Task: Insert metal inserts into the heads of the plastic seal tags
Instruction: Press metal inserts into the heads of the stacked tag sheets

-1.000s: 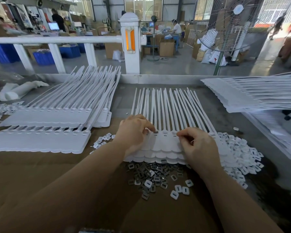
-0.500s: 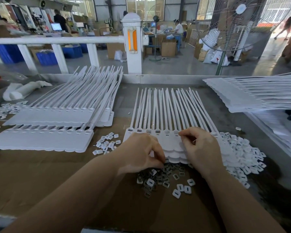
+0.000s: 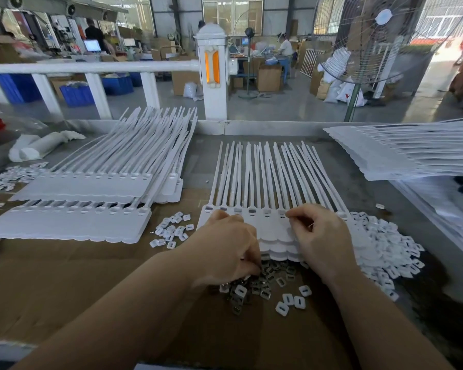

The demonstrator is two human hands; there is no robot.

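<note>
A second ago the left hand [image 3: 226,249] was up on the heads of the middle stack of seal tags [image 3: 267,222], fingers curled at the row of sockets. Now it has dropped back toward the person, off the sockets, and its fingertips are down in the pile of metal inserts [image 3: 257,285] at the near edge of that stack. With the hand gone, the sockets on the left part of the top strip lie uncovered. The right hand [image 3: 320,240] has crept a little to the left along the row of heads, thumb and forefinger pinched together just below the sockets.
</note>
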